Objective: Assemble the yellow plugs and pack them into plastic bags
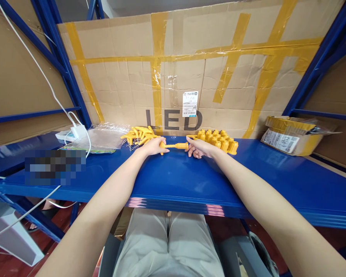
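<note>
Between my two hands a yellow plastic piece with a ribbed shaft (175,146) lies level above the blue shelf (184,177). My left hand (155,146) pinches its left end, a rounded yellow part. At the right end, my right hand (198,148) has its thumb and fingers closed on the wider ribbed part. Behind my left hand is a heap of yellow curved pieces (138,133) with small dark and silvery bits by it. Several upright yellow ribbed cylinders (224,145) stand in a cluster just behind and right of my right hand.
A large cardboard box (127,84) marked LED stands behind the shelf. Clear plastic bags (106,136), a white adapter with cables (79,132) and a blurred dark object (56,166) are at left. An open small carton (291,136) sits at right, near blue posts.
</note>
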Tool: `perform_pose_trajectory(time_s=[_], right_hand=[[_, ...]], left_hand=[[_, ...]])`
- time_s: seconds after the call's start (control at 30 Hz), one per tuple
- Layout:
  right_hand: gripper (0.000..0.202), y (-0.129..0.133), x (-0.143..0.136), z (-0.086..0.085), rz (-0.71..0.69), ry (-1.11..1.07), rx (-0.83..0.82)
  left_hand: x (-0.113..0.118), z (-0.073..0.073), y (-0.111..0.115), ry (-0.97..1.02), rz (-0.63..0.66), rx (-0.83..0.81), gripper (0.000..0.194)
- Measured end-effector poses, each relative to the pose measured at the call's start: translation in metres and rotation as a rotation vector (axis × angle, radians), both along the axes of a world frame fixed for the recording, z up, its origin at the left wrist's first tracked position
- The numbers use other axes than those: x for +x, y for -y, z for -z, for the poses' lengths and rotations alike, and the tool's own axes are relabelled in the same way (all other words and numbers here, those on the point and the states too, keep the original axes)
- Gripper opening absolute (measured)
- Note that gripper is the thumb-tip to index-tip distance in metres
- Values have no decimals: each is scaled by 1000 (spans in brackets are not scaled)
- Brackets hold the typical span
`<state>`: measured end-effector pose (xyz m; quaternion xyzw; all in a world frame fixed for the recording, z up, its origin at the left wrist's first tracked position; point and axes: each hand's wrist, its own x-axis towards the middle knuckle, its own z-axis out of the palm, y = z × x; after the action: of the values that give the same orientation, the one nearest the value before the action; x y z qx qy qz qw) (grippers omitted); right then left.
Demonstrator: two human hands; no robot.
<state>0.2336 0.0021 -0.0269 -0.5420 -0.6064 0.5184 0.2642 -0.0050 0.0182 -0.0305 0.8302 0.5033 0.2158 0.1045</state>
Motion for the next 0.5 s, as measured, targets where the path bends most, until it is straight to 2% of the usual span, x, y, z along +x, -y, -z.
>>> perform_pose_trajectory(time_s=[0.1,0.17,0.27,0.5], right_hand=[[29,1,8,0,-88,-88,-10],[34,1,13,1,-109,-121,19],[27,-1,14,3,-119,-120,33],[51,-3,1,4,-38,-5,-3]], left_hand=[[-1,0,0,-5,-2,8,34],[-1,-1,0,-4,5,4,34],[-1,0,0,-2,19,11,34],[-1,1,-1,-7,24,21,36]])
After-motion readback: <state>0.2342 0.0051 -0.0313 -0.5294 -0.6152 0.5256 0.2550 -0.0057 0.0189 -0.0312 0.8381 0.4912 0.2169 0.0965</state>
